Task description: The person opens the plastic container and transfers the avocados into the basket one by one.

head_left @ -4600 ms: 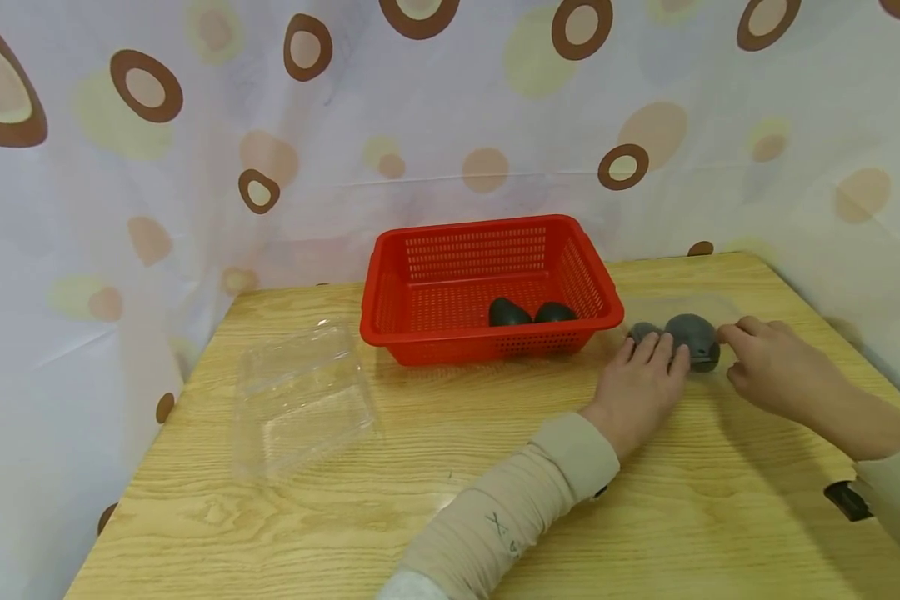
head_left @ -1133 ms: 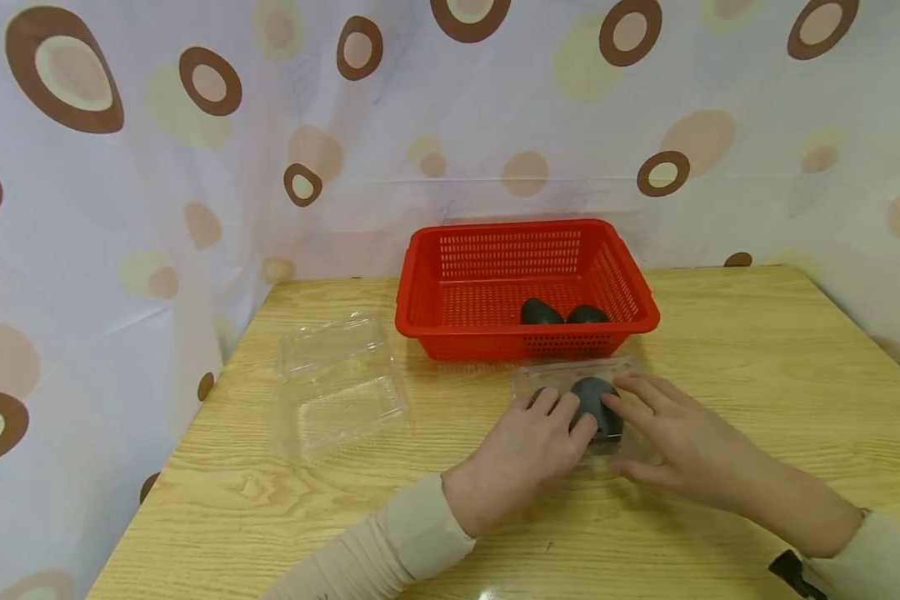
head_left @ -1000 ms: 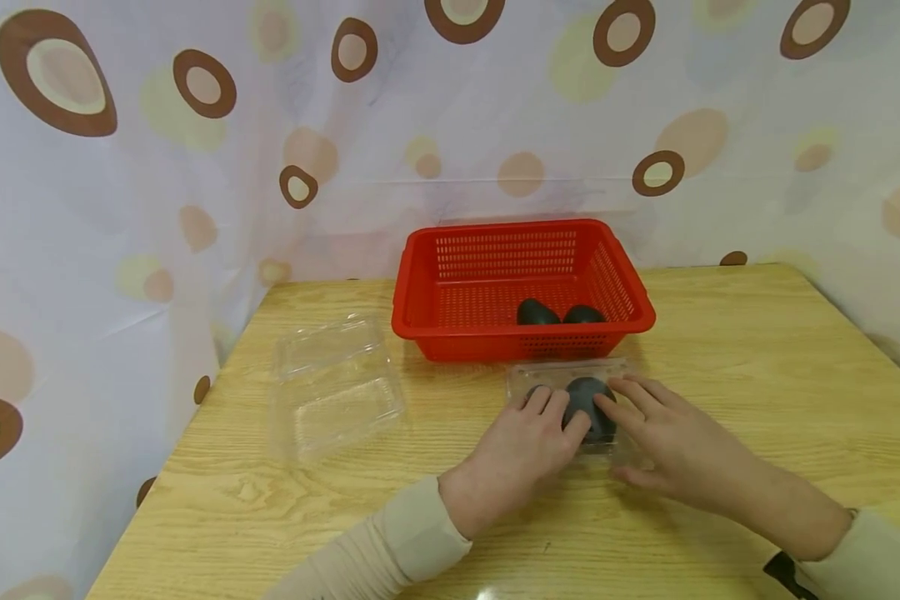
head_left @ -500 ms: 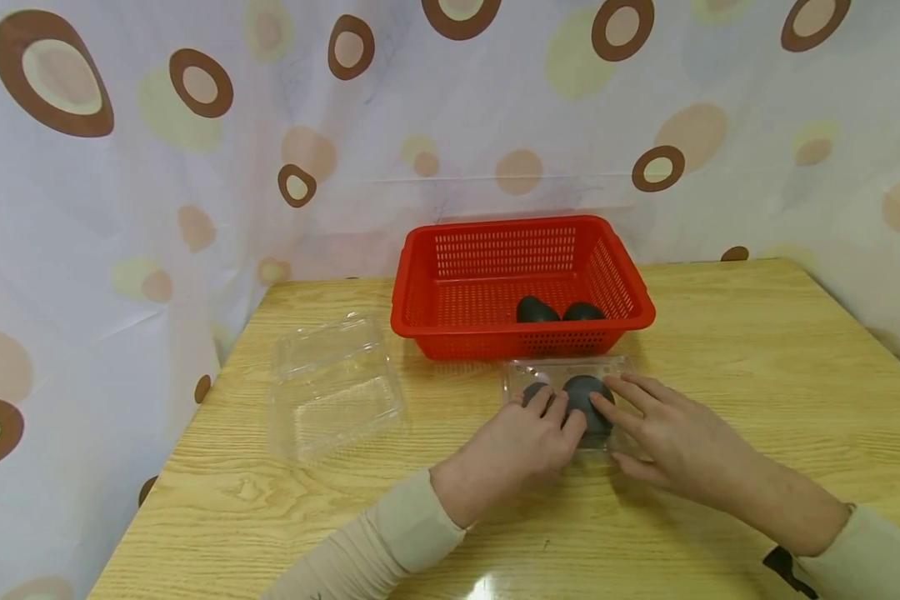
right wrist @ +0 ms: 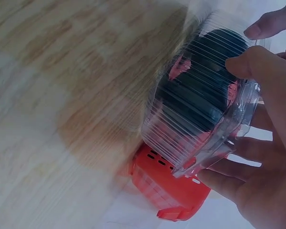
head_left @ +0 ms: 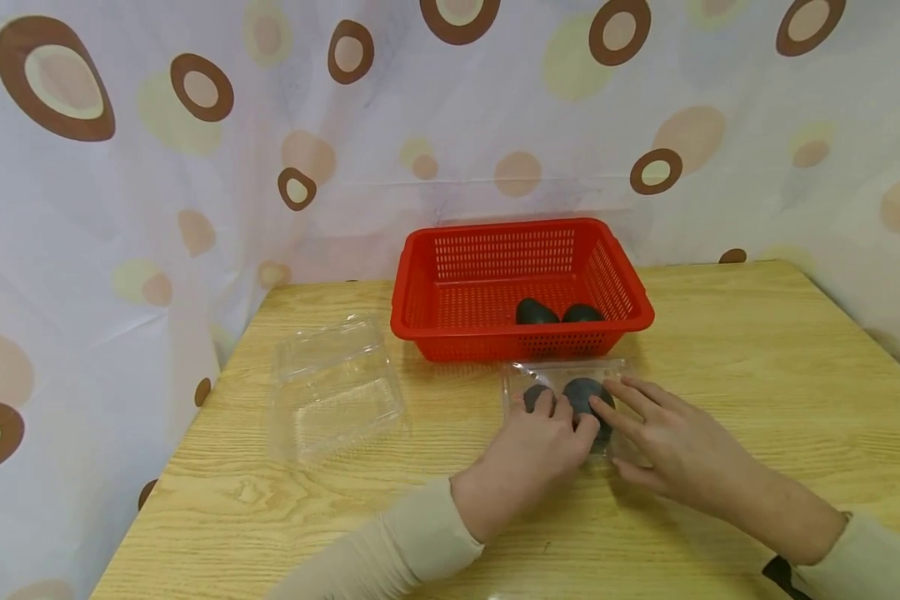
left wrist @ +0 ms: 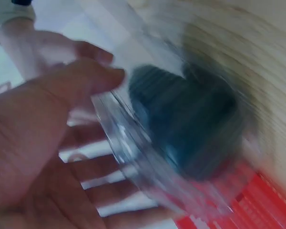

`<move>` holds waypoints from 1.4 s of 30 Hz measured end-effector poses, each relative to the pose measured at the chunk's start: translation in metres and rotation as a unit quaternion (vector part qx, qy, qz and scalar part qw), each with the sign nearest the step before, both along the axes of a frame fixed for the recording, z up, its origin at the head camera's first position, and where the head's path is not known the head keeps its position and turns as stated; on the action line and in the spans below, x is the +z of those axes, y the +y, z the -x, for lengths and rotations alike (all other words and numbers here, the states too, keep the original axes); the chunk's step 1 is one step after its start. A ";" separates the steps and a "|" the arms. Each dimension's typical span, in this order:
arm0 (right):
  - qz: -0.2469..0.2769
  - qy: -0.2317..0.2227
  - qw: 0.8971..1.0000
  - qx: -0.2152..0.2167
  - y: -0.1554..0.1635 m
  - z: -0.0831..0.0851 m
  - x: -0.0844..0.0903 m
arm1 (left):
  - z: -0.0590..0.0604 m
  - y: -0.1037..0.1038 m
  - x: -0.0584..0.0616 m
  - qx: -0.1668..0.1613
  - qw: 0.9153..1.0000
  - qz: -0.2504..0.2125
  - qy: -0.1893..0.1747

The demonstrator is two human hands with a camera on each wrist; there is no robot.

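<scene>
A clear plastic clamshell box (head_left: 566, 368) lies on the table with dark avocados (head_left: 585, 393) inside. My left hand (head_left: 532, 450) rests on its left front part, fingertips over the lid. From the right, my right hand (head_left: 675, 437) lays spread fingers on the lid, its thumb low at the front side. In the left wrist view, blurred, the left thumb lies near the box edge (left wrist: 121, 136) and the fingers extend along it. The right wrist view shows the ribbed plastic wall (right wrist: 174, 138) and dark avocados (right wrist: 195, 95) behind it, the right fingers stretched along the lid.
Just behind the box stands a red perforated basket (head_left: 465, 346) holding dark avocados (head_left: 536, 313). Another clear clamshell (head_left: 345, 396) lies unfolded on the left of the wooden table (head_left: 232, 508). A patterned curtain (head_left: 457, 108) hangs behind and beside the table.
The avocado box has come from the right of the basket to in front of it, both hands with it. Over the last second the hands shift only slightly on the lid.
</scene>
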State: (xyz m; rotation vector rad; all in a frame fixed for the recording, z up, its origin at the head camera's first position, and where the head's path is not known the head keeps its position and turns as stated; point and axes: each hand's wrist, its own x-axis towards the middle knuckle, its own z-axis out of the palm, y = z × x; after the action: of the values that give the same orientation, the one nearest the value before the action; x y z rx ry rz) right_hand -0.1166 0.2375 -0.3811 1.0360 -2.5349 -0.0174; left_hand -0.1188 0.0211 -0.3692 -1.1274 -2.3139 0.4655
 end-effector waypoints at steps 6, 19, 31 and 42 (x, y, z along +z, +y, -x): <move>0.027 0.008 1.000 0.001 0.000 -0.002 -0.004 | -0.006 0.013 -0.003 -0.008 0.999 -0.033 0.029; 0.117 -0.061 0.991 0.009 0.018 0.001 -0.012 | -0.001 0.017 0.008 -0.067 0.995 0.080 0.012; 0.142 -0.136 0.980 -0.034 0.017 -0.005 -0.017 | -0.001 0.029 0.001 -0.083 0.984 0.129 0.090; 0.146 -0.155 0.973 -0.086 0.002 -0.003 -0.015 | 0.010 0.018 0.008 -0.111 0.991 0.073 0.032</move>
State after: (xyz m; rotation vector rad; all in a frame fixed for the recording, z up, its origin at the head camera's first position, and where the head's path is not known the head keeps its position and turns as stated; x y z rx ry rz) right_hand -0.1134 0.2395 -0.3964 0.7480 -2.7859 0.4887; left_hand -0.1289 0.0388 -0.3610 -1.4002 -2.0955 0.5842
